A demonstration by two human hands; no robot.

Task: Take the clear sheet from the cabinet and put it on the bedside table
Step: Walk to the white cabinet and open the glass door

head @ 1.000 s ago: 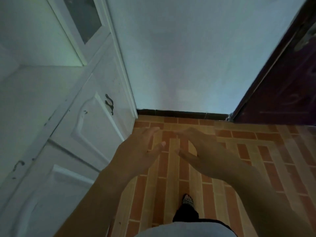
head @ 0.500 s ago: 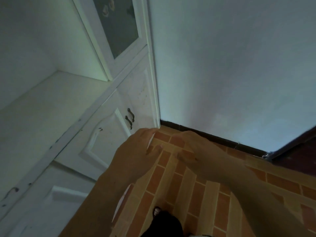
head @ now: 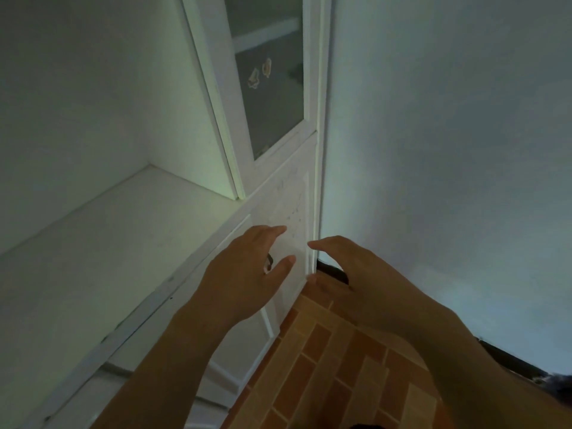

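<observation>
A white cabinet (head: 117,249) fills the left side, with a bare open shelf at waist height and a glass door (head: 272,75) above at the right. No clear sheet shows anywhere that I can make out. My left hand (head: 244,274) hovers in front of the lower cabinet door, fingers spread, holding nothing. A dark door handle peeks out between its fingers. My right hand (head: 353,267) is beside it, just right of the cabinet's edge, fingers apart and empty. The bedside table is out of view.
A pale wall (head: 448,150) runs right of the cabinet, with a dark skirting board (head: 513,360) at its foot. The floor (head: 334,366) is orange brick-pattern tile. Small pale stickers (head: 260,74) sit on the glass door.
The view has swung up and left toward the cabinet, bringing the glass door into sight. Both hands have risen from over the floor to in front of the lower cabinet door.
</observation>
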